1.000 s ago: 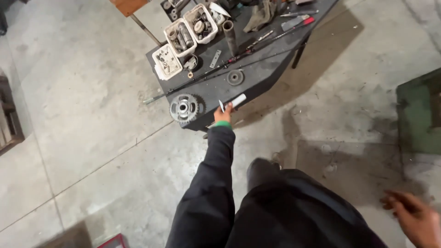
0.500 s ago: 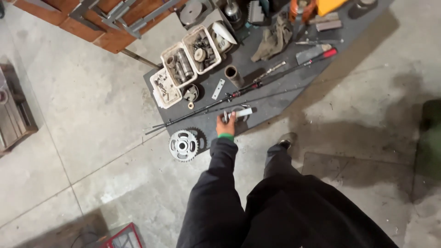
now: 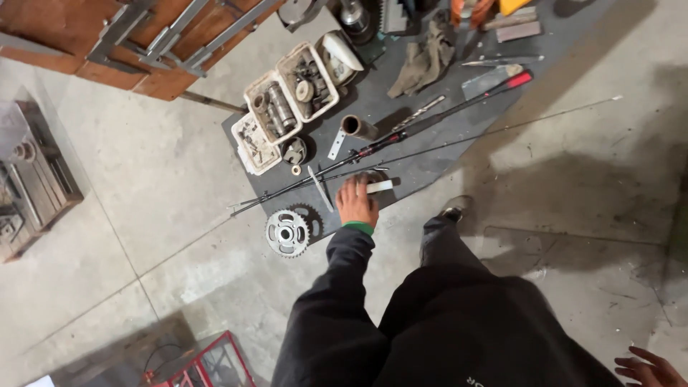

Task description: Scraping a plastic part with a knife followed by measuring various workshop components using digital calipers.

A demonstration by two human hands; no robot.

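My left hand (image 3: pixel 356 201) reaches down in a dark sleeve to the near edge of a dark mat (image 3: pixel 430 161) on the concrete floor. Its fingers curl over a small white tube-like piece (image 3: pixel 380 186), which sticks out to the right of the hand. A thin flat metal strip (image 3: pixel 319 189) lies just left of the hand. A toothed sprocket (image 3: pixel 287 232) sits at the mat's corner, further left. A long thin black rod with a red end (image 3: pixel 437 118) runs across the mat beyond the hand. My right hand (image 3: pixel 648 368) shows at the bottom right corner, fingers apart and holding nothing.
White trays of metal parts (image 3: pixel 276 107), a short metal cylinder (image 3: pixel 356 127), a rag (image 3: pixel 426 61) and hand tools lie on the mat. Wooden boards with a metal frame (image 3: pixel 143 43) are at top left, metal blocks (image 3: pixel 36 179) at left, a red frame (image 3: pixel 215 362) at the bottom.
The view has closed in on the mat. My left hand has stayed at the mat's near edge, over the white piece. My right hand has sunk toward the lower right corner.
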